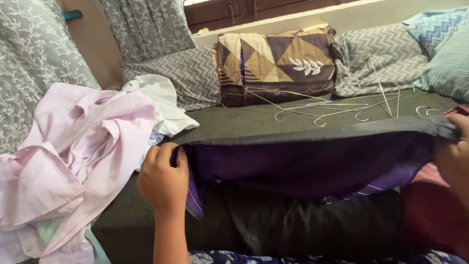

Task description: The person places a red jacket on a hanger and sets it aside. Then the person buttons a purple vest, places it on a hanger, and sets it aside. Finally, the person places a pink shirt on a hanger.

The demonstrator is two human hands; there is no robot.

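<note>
Between both hands, purple garment (pixel 312 164) stretched flat over bed (pixel 254 120): left hand (pixel 163 181) fisted on one end, right hand (pixel 453 154) pinching other. Mid-fold, seemingly; next needs even edges. Pink shirts (pixel 78 161) left; wire hangers (pixel 332 107), pillows (pixel 276 63) beyond.

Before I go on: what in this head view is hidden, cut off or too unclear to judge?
- Right hand: partly cut off by the right edge; its grip on the purple garment is only partly seen.
- Purple garment: folded over itself, so its type is unclear.
- Pink shirt pile: cut by the left and bottom edges.
- Wire hangers: tangled; count unclear.
- Left hand: fingertips tucked behind the fabric.
</note>
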